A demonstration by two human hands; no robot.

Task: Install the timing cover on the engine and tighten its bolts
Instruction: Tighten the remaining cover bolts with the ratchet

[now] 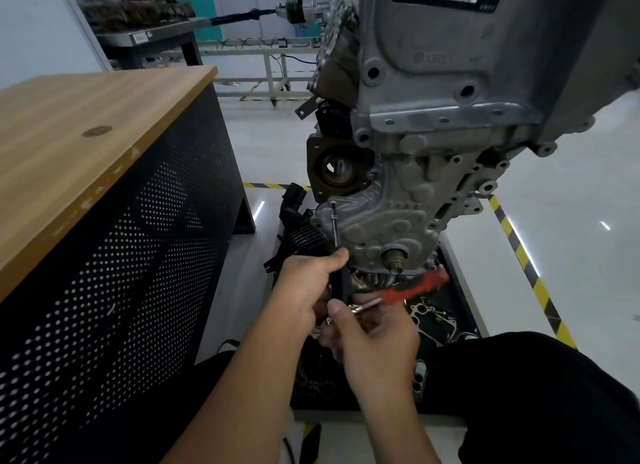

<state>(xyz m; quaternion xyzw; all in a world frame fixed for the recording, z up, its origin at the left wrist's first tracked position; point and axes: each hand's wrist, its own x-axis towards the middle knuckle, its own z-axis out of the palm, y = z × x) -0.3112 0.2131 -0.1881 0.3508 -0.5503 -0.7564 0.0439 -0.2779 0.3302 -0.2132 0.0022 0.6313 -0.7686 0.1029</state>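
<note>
The grey engine (450,93) stands upright on a stand, with the silver timing cover (388,218) set against its lower front. A thin driver (334,226) with a black handle points up, its tip at the cover's upper left corner. My left hand (308,283) grips that black handle. My right hand (374,335) holds the metal head end of a red-handled ratchet (412,289), which sticks out to the right below the crankshaft stub (394,257). Small metal parts show between my two hands, too blurred to name.
A wooden-topped bench (90,124) with a black perforated side stands close on the left. A black tray (446,311) under the engine holds gaskets and loose parts. Yellow-black floor tape (523,256) runs along the right. My dark-clothed knee (540,387) is at lower right.
</note>
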